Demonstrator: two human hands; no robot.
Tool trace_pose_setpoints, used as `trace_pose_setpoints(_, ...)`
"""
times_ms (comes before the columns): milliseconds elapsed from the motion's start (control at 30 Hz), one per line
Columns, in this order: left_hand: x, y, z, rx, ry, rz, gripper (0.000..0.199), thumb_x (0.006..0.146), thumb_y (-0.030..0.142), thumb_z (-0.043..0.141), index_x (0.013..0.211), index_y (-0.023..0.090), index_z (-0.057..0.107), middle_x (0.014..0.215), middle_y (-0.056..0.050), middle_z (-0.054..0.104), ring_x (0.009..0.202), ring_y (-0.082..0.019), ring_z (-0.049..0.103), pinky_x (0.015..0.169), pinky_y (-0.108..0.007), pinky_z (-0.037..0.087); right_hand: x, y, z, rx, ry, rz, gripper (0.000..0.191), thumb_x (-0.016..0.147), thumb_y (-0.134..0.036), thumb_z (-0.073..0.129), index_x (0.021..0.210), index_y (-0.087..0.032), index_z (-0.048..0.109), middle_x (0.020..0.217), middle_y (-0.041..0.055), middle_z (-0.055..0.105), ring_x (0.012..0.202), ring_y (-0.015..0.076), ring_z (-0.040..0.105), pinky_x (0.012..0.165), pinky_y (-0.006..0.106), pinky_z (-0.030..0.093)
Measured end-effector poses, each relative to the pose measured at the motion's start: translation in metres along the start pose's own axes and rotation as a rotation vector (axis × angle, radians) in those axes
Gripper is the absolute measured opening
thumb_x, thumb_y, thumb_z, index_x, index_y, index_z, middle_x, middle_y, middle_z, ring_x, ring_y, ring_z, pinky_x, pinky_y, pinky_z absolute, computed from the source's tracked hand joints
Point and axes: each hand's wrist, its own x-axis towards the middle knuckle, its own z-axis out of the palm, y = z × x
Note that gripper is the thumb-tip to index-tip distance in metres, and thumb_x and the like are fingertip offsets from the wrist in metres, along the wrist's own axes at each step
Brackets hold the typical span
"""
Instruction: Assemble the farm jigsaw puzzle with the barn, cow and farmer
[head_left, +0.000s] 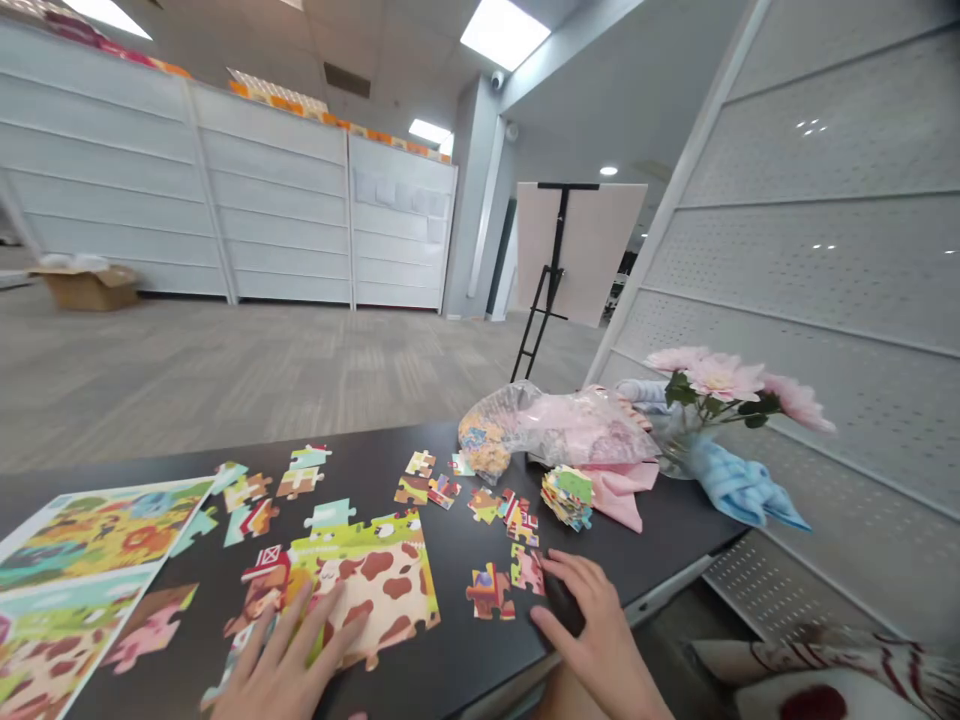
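My left hand [289,655] lies with spread fingers on a partly joined jigsaw puzzle [390,580], which shows a brown-spotted cow and a figure in a red hat. Some of the puzzle's lower left is hidden under that hand. Near the table's front edge, my right hand [589,625] rests with thumb and fingers apart. Its fingertips are beside a pink and green puzzle piece [527,568]; whether they touch it I cannot tell. Just left of that piece lies a brown and orange one [491,590]. A pink pig piece [154,625] is left of my left hand.
A printed picture sheet [97,540] covers the table's left side. Several loose pieces [251,490] lie beyond the puzzle, and a piece stack [568,497] stands right of centre. Plastic bags [577,425], pink cloth [619,490], a flower vase [675,445] and blue cloth [739,480] occupy the far right.
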Motion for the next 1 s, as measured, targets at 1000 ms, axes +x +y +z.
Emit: trace_pose_setpoints(1000, 0.039, 0.028, -0.086, -0.45, -0.373, -0.285, 0.07, 0.078, 0.036, 0.071, 0.145, 0.034, 0.053, 0.162, -0.006, 0.043, 0.151, -0.037, 0.031, 0.125, -0.062, 0.017, 0.267, -0.154, 0.095, 0.006, -0.532, 0.001, 0.035, 0.098, -0.037, 0.066, 0.127, -0.017, 0.062, 0.128, 0.0085, 0.064, 0.108, 0.0248, 0.066, 0.09, 0.044, 0.058)
